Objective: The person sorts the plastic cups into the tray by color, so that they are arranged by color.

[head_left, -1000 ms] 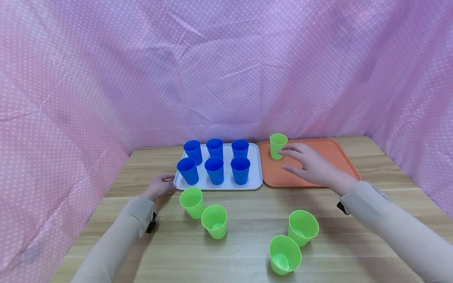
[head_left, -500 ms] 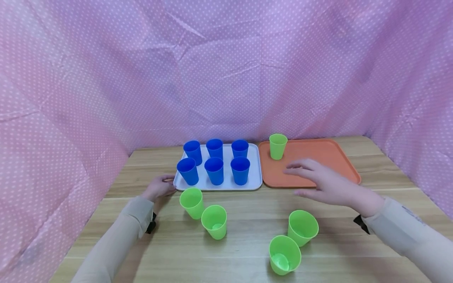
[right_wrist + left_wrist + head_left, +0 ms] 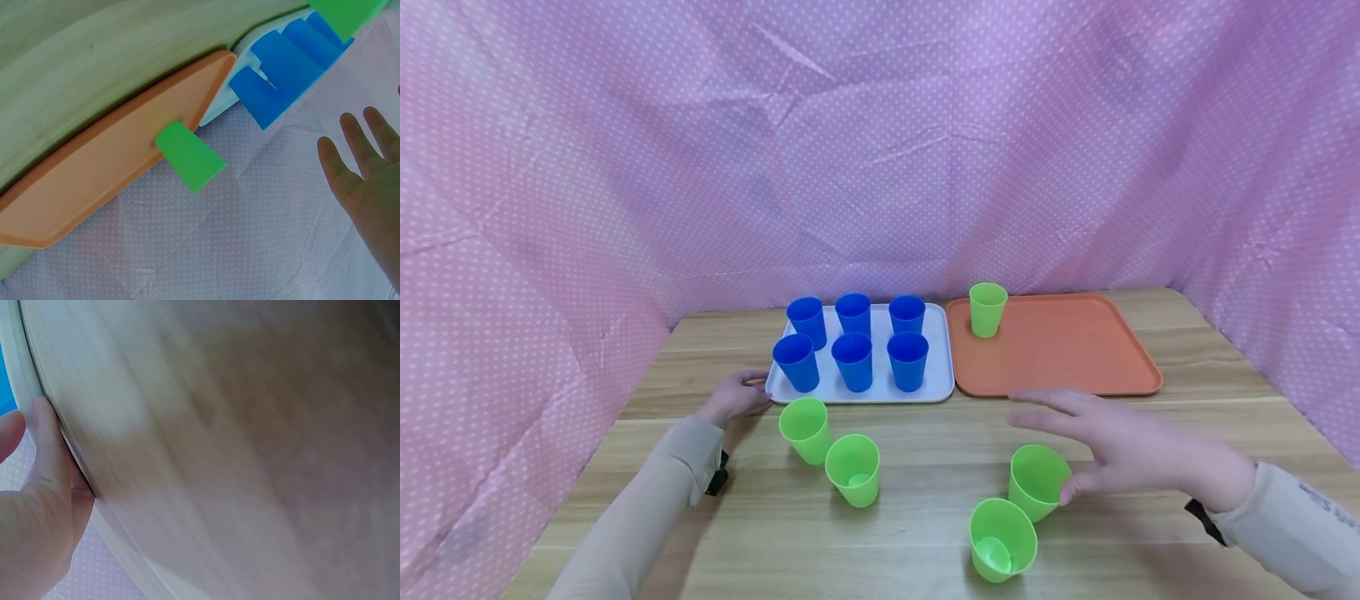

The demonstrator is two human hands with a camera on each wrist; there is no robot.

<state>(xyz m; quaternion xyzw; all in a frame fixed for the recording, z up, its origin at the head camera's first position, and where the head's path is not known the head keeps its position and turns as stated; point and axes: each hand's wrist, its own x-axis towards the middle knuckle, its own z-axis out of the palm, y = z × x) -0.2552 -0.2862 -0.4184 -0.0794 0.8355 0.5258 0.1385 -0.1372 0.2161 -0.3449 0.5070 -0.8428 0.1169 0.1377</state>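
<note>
My left hand point(image 3: 737, 398) rests at the left edge of the white tray point(image 3: 936, 387), its extended fingers touching the rim. In the left wrist view, a finger point(image 3: 49, 440) lies along that rim. Blue cups point(image 3: 853, 362) stand upright in two rows on the tray. My right hand point(image 3: 1138, 446), fingers spread and holding nothing, is over the table beside a green cup point(image 3: 1037, 483), its thumb overlapping the cup's right side in the head view. Another green cup point(image 3: 1003, 542) stands just in front of that one.
An orange tray point(image 3: 1075, 350) lies against the white tray's right side, with one green cup point(image 3: 987, 311) at its back left corner. Two more green cups, one nearer the tray point(image 3: 806, 431) and one nearer me point(image 3: 853, 472), stand before the white tray. A pink dotted cloth point(image 3: 880, 167) hangs behind.
My right hand has drawn back from the green cup on the orange tray, moving toward me and right to the near green cups. The left hand has stayed at the tray edge.
</note>
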